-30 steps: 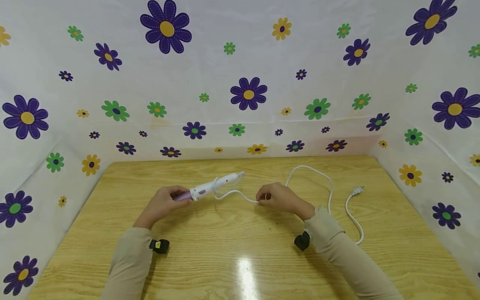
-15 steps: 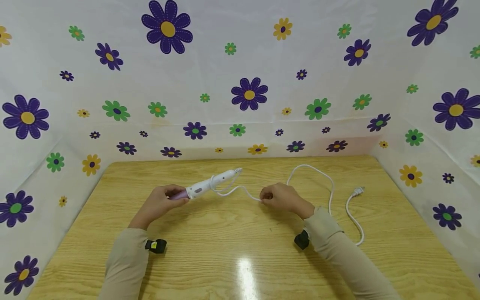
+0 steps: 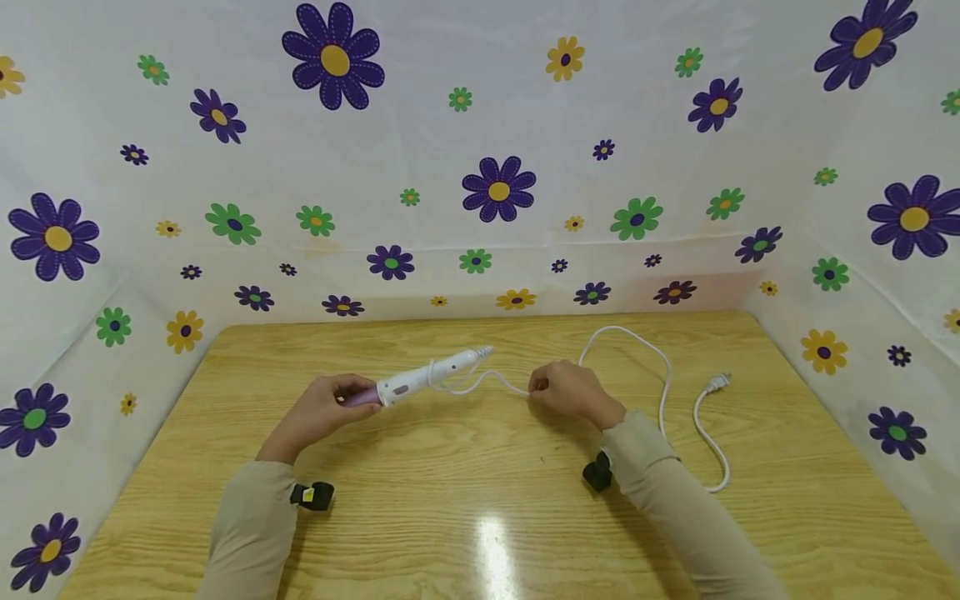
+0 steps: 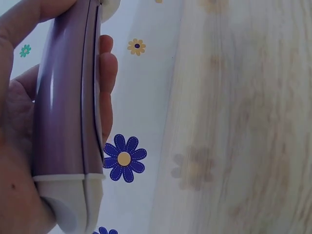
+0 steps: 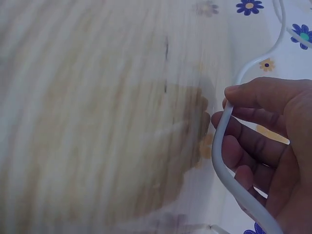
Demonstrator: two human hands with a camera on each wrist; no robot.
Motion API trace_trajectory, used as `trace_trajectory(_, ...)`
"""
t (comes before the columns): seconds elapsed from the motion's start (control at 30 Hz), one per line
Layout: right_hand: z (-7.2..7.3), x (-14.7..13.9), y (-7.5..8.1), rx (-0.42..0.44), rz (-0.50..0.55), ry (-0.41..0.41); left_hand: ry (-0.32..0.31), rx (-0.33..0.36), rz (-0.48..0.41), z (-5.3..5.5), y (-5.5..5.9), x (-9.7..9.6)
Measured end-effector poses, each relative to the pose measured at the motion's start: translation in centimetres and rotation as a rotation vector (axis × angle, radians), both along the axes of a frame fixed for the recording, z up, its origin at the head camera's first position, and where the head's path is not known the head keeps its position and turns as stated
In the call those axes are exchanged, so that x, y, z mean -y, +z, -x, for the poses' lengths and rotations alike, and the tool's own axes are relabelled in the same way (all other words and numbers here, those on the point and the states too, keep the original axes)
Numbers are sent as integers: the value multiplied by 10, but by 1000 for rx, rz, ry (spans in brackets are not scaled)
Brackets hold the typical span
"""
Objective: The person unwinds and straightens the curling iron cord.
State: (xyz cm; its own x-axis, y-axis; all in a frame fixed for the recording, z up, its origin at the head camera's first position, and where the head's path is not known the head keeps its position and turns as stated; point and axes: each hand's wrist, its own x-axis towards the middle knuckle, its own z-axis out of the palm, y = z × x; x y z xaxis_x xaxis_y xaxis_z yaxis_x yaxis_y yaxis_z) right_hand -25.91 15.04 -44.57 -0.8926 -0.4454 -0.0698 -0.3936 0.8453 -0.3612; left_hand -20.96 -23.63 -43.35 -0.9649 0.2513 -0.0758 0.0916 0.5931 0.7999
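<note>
My left hand (image 3: 315, 412) grips the purple end of a white and purple hair iron (image 3: 420, 379). In the left wrist view its glossy purple body (image 4: 61, 97) has a long seam and a pale tip below. The white handle points right and slightly up, with its cord looped once round it. My right hand (image 3: 573, 392) pinches the white cord (image 5: 219, 161) between thumb and fingertips, to the right of the handle. From there the cord curves back over the table and passes behind the right forearm.
The cord's two-prong plug (image 3: 717, 382) lies on the right of the wooden table (image 3: 420, 517). A white cloth (image 3: 420, 150) printed with flowers hangs behind and at both sides. Black cameras (image 3: 318, 497) are strapped to both wrists.
My right hand has moved a little right and away from me, pinching the cord. The hair iron tipped up, then came back lower; the left hand shifted slightly left, still holding it.
</note>
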Motion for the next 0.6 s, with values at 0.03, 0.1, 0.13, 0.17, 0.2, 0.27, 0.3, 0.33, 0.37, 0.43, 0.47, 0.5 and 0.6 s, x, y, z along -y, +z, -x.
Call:
trace_trajectory(0.03, 2, 0, 0, 7, -5, -2, -11, 3, -3, -1, 0, 0)
trace_trajectory(0.1, 4, 1, -1, 22, -14, -8, -33, 10, -13, -2, 1, 0)
trace_trajectory(0.13, 6, 2, -1, 27, -18, -11, -44, 15, -18, -3, 2, -1)
trace_trajectory(0.17, 8, 3, -1, 30, -22, -15, -56, 17, -21, -3, 2, -1)
trace_trajectory(0.2, 9, 3, -1, 31, -25, -17, -68, 19, -25, -3, 3, -1)
trace_trajectory(0.27, 12, 4, 0, 31, -24, -20, -90, 21, -29, -4, 3, -1)
trace_trajectory(0.3, 13, 4, 1, 32, -22, -23, -99, 23, -30, -3, 3, -1)
trace_trajectory(0.33, 14, 4, 1, 35, -20, -26, -108, 24, -30, -3, 2, 0)
trace_trajectory(0.37, 15, 4, 2, 39, -18, -28, -118, 26, -30, -3, 2, 0)
trace_trajectory(0.43, 17, 4, 5, 49, -15, -37, -134, 28, -26, -3, 0, 1)
trace_trajectory(0.47, 17, 3, 6, 55, -13, -42, -142, 28, -25, -3, 0, 1)
trace_trajectory(0.5, 18, 3, 7, 62, -11, -50, -149, 30, -25, -3, -1, 2)
trace_trajectory(0.6, 20, 3, 10, 61, -4, -54, -169, 37, -21, -2, -2, 3)
